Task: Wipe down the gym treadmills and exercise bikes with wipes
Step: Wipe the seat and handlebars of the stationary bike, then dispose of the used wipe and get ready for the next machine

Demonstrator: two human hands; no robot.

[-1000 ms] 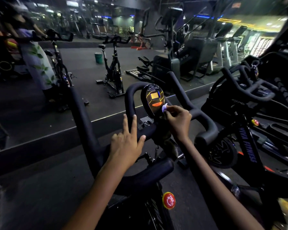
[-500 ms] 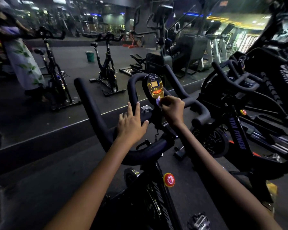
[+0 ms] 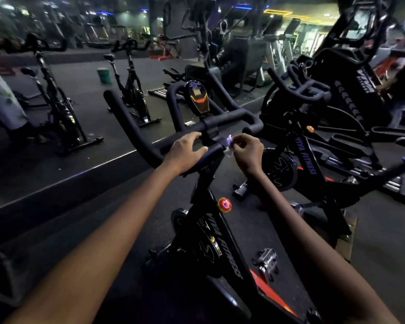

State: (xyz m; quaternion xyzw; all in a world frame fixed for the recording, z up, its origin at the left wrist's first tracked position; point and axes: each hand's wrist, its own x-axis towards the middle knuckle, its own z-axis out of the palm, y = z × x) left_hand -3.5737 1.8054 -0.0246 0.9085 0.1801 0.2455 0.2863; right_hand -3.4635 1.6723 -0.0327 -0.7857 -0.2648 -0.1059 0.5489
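Observation:
A black exercise bike (image 3: 222,249) stands right in front of me, with curved black handlebars (image 3: 136,132) and a small oval console (image 3: 197,95) glowing orange. My left hand (image 3: 185,152) rests on the near handlebar bar, fingers curled loosely over it. My right hand (image 3: 247,152) pinches a small crumpled white wipe (image 3: 228,145) against the bar just right of the stem, below the console.
A second black bike (image 3: 306,150) stands close on the right, with a large dark machine (image 3: 351,66) behind it. A mirror wall ahead reflects bikes (image 3: 131,90), a green bucket (image 3: 103,76) and a person (image 3: 0,94) at far left. Dark rubber floor surrounds the bike.
My right hand with the wipe has come down from the console to the handlebar near the stem. My left hand has stayed on the bar. The view has pulled back and tilted down.

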